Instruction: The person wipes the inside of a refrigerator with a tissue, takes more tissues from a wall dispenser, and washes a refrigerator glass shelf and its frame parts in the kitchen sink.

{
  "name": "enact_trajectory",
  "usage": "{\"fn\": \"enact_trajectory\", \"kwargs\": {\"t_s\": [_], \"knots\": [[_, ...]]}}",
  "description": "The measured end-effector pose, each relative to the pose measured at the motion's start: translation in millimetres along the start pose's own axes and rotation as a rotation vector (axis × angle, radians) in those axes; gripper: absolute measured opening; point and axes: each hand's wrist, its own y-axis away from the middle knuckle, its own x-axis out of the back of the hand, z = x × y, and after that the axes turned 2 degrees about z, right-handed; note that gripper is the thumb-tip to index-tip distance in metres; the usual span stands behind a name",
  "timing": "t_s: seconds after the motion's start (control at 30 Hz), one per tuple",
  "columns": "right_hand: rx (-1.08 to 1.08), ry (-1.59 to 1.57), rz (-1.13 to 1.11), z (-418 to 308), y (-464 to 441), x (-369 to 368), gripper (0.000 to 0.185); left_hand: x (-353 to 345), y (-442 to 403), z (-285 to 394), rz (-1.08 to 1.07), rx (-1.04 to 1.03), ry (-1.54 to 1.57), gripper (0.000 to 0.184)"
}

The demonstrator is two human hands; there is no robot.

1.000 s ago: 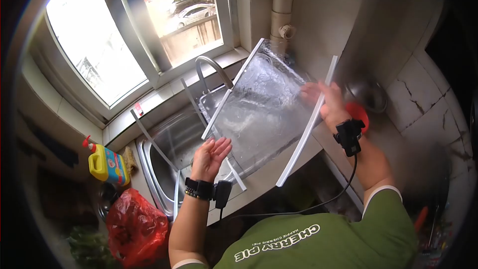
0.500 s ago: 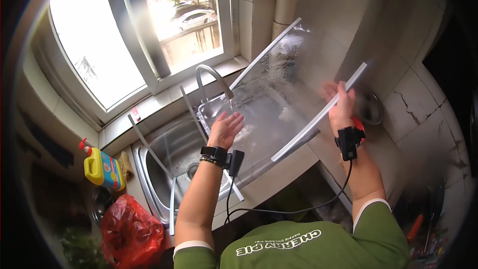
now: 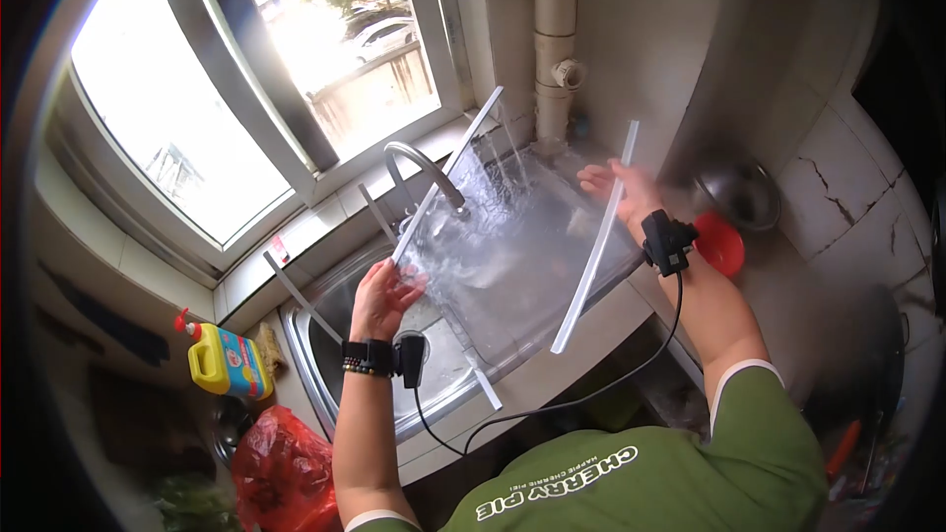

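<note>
A clear flat panel (image 3: 527, 261) with white strips along two edges is tilted under the faucet (image 3: 426, 160). Water runs over its surface and drips off the far end. My left hand (image 3: 382, 301) has its fingers curled at the near-left corner, by the end of the left strip. On the other side, my right hand (image 3: 634, 189) grips the right strip (image 3: 589, 271), thumb on top and fingers partly behind the panel. Beneath, more white-edged strips (image 3: 483, 381) lie across the steel sink (image 3: 320, 374); what they belong to is partly hidden.
To the left stand a yellow detergent bottle (image 3: 229, 366) and a red plastic bag (image 3: 286, 468). A red bowl-like item (image 3: 719, 244) and a metal pot lid or bowl (image 3: 741, 192) are right of my right forearm. A pipe (image 3: 555, 49) rises behind the sink, beside the window.
My left hand has come from the open spot under the faucet to the panel's left corner. The panel has lowered and shifted left, with water now splashing across it.
</note>
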Motion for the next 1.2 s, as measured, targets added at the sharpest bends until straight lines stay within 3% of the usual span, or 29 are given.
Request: {"fn": "enact_trajectory", "kwargs": {"t_s": [0.37,0.53,0.73,0.83,1.07,1.1,1.2], "knots": [[-0.335,0.098,-0.098,61.0,4.3,-26.7,0.012,51.0,74.4,19.6,-0.104,0.029,-0.233,0.028],[-0.48,0.1,-0.102,80.6,11.9,-23.2,0.014,38.4,109.9,25.4,-0.086,0.03,-0.318,0.021],[-0.591,0.077,-0.139,69.1,26.3,-11.0,0.018,7.8,153.8,16.0,-0.049,0.039,-0.246,0.026],[-0.584,0.076,-0.396,58.9,30.0,-6.3,0.031,3.5,177.4,0.6,0.011,0.0,-0.192,0.027],[-0.498,0.234,-0.537,42.1,95.3,-12.6,0.033,0.5,244.5,-26.2,0.117,-0.092,0.004,0.026],[-0.532,0.222,-0.661,47.8,96.8,-12.7,0.031,2.2,254.4,-30.5,0.116,-0.096,0.011,0.027],[-0.567,0.325,-0.685,51.7,123.0,-1.5,0.032,3.3,276.6,-51.6,0.192,-0.213,0.03,0.028]]}}
